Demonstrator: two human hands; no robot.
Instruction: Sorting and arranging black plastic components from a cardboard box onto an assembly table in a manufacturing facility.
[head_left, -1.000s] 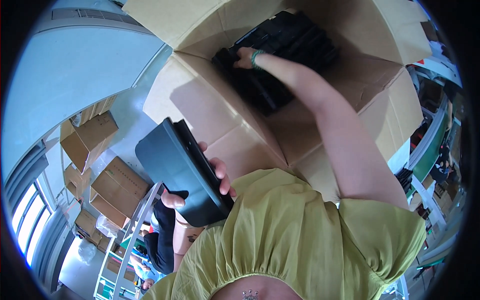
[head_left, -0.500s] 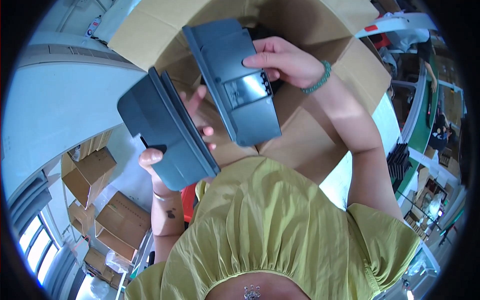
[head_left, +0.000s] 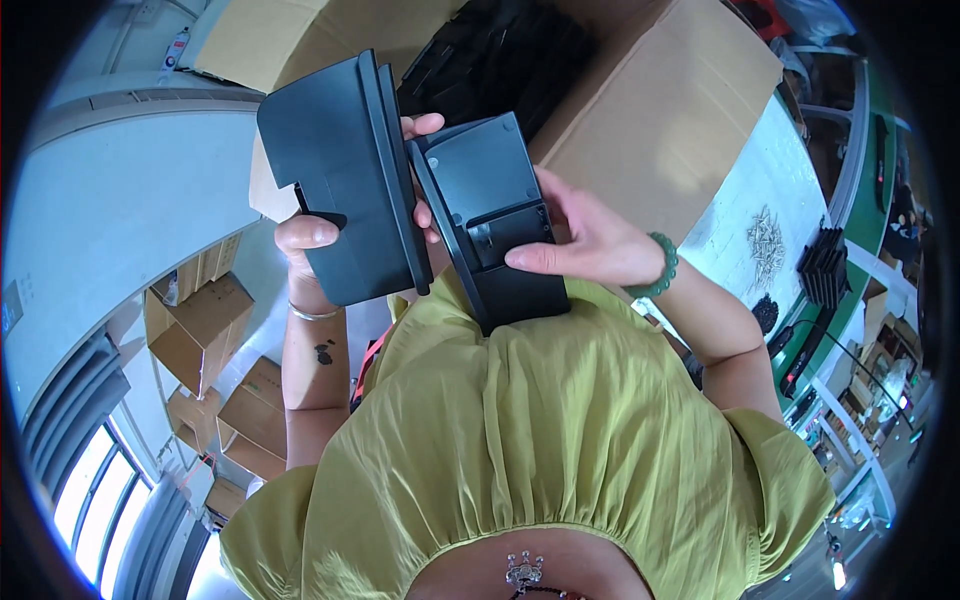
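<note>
Two dark plastic housings with flanged edges are held up side by side before my chest. My left hand (head_left: 308,240) grips the left housing (head_left: 335,180), its thumb on the near face and its fingertips showing past the flange. My right hand (head_left: 590,235) is closed on the right housing (head_left: 490,165), the thumb lying over its recessed pocket and the other fingers partly hidden behind. The flanges of the two housings are close together; whether they touch I cannot tell. Behind them stands an open cardboard box (head_left: 665,120) with a pile of black plastic parts (head_left: 500,60) inside.
Right of the box, a pale tabletop (head_left: 720,235) bears a heap of small metal pieces (head_left: 766,245) and a stack of black parts (head_left: 825,265). A green work surface (head_left: 870,190) lies beyond. More cardboard boxes (head_left: 200,320) stand at the left.
The right housing has come down and turned in my right hand. The left housing has risen and tilted more upright. More of the box's black contents and the tabletop at right now show.
</note>
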